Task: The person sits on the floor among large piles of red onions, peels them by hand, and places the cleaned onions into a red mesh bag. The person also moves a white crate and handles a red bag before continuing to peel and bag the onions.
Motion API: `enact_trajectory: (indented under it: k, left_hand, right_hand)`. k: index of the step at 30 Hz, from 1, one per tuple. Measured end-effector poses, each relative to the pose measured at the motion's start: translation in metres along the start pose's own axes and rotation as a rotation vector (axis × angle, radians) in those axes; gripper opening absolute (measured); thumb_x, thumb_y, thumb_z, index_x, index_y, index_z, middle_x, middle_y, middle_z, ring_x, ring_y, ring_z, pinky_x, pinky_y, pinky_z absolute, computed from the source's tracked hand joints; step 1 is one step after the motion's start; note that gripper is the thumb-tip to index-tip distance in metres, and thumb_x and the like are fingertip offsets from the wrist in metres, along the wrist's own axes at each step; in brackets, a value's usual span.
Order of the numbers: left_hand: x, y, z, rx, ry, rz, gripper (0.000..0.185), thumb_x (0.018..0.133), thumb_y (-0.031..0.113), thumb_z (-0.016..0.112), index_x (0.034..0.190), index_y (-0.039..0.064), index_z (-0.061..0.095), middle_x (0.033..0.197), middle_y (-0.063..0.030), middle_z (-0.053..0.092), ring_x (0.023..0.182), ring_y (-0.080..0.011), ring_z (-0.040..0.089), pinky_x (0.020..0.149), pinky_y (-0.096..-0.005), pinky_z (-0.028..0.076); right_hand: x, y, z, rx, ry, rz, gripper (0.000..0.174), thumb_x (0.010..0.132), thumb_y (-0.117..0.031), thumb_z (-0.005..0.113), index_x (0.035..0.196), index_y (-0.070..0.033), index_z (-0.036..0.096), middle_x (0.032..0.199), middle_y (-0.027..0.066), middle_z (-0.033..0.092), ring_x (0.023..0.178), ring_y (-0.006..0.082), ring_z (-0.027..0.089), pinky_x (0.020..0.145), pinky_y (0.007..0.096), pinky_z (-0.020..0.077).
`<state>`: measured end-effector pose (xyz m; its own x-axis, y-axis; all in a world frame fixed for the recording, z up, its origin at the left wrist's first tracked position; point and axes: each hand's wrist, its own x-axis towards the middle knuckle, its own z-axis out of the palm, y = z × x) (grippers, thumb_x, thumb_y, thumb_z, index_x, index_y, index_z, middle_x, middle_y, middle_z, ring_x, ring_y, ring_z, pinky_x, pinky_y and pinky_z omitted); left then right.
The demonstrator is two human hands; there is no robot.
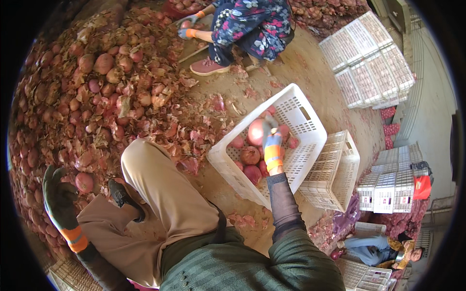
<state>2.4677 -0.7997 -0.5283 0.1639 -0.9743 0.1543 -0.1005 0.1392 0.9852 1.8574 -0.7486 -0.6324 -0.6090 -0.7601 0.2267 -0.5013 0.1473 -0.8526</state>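
Gloved and with its fingers apart, my left hand [60, 196] is over the edge of the onion heap at the left, beside a red onion [84, 182]. My right hand [273, 142], in a grey glove with an orange cuff, reaches into a white plastic crate [313, 136]. Several red onions lie in that crate, among them a large one [256, 131] right beside my right fingers. Those fingers are blurred, so their grip cannot be made out. A large heap of onions with loose dry skins [120, 72] spreads across the left.
An empty white crate [336, 174] stands beside the onion crate. A co-worker [251, 29] crouches at the top, with gloved hands on an onion. Stacked crates [367, 62] stand at the upper right, more [395, 182] at the right. Another person [378, 249] is at the lower right.
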Motion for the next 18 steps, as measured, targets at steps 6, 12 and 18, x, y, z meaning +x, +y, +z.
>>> enact_trajectory:
  k: [6,12,18]
  left_hand:
    - [0.012,-0.003,0.015,0.064,0.025,-0.156,0.049,0.107,0.027,0.043,0.144,-0.003,0.047,0.121,-0.0083,0.066,0.068,-0.0077,0.055,0.055,-0.0174,0.039]
    - [0.029,-0.053,0.035,-0.166,0.04,-0.433,0.038,0.106,0.016,0.043,0.137,-0.004,0.051,0.112,-0.0126,0.066,0.069,-0.0158,0.062,0.056,-0.0239,0.047]
    - [0.085,-0.073,0.031,-0.461,0.062,-0.722,0.039,0.107,0.025,0.043,0.134,-0.001,0.054,0.113,-0.0185,0.066,0.075,-0.0235,0.068,0.059,-0.0287,0.051]
  right_hand:
    - [-0.093,0.025,0.009,-0.431,-0.576,-0.162,0.056,0.091,-0.025,0.07,0.139,-0.004,0.054,0.14,0.0218,0.055,0.124,0.0376,0.057,0.103,0.0442,0.0472]
    - [-0.104,0.006,0.027,-0.357,-0.66,0.341,0.048,0.085,-0.01,0.071,0.13,0.004,0.058,0.121,0.0233,0.064,0.11,0.0329,0.063,0.097,0.0379,0.0487]
    - [-0.104,0.015,0.022,-0.465,-0.608,0.395,0.044,0.089,-0.007,0.069,0.13,0.006,0.057,0.122,0.0203,0.067,0.11,0.0271,0.064,0.098,0.0362,0.0478]
